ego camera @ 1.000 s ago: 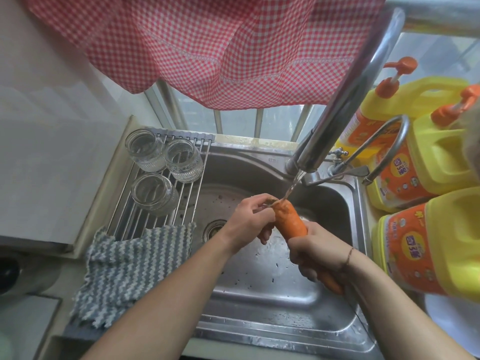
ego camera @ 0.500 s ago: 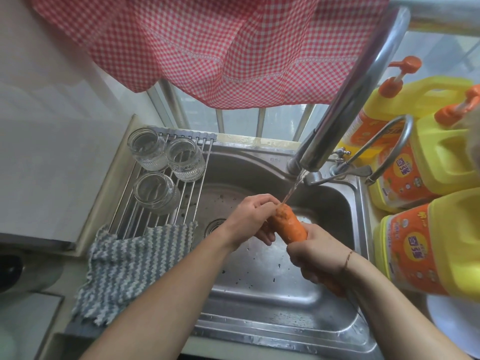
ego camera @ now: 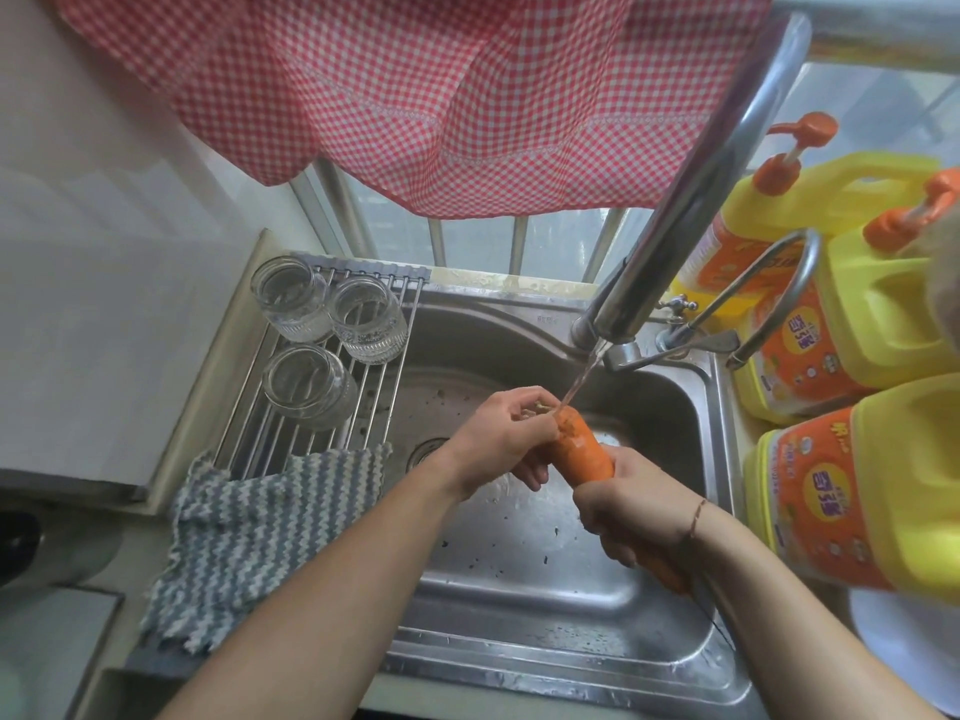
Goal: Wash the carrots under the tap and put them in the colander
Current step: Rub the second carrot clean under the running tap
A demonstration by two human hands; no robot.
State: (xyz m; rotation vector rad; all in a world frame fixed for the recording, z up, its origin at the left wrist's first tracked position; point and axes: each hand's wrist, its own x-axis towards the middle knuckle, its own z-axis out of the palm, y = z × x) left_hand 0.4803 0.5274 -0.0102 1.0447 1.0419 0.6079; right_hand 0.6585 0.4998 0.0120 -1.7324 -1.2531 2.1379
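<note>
Over the sink [ego camera: 670, 407], the right hand [ego camera: 631, 504] grips the carrot [ego camera: 584, 452] around its middle while the left hand [ego camera: 506, 439] curls round its top end under the tap [ego camera: 691, 200] stream.

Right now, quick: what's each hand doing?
Left hand: fingers curled around the thick top end of the carrot, under the water stream.
Right hand: gripping the carrot's lower half.

The sink [ego camera: 519, 574] and tap [ego camera: 691, 200] are of glossy metal; the towel [ego camera: 260, 527] is of rough knitted cloth.
</note>
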